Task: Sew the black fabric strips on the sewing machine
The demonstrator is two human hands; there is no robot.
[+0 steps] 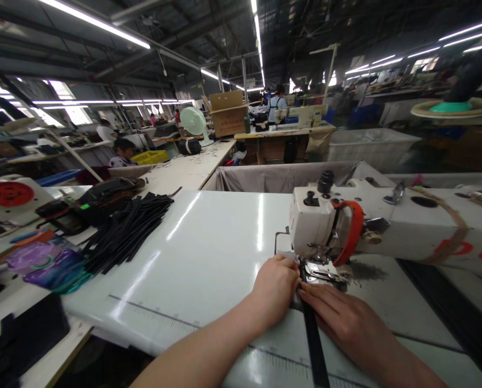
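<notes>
A narrow black fabric strip [316, 345] runs from the table's front edge up to the presser foot of a white sewing machine [362, 221]. My left hand [276, 285] is closed, its curled fingers gripping the strip just left of the needle area. From the other side, my right hand [342, 312] pinches the same strip, fingertips close to the left hand's. The metal folder plate [319, 271] lies just beyond my right fingers. Both hands cover the strip's far end, so its tip cannot be seen.
A heap of black strips [131, 229] lies on the table's left side, near a purple and teal bag [49, 261]. More black strips [447, 307] lie at the right. A grey cloth-lined bin [281, 177] stands behind the table. A pale green fan [194, 121] is farther back.
</notes>
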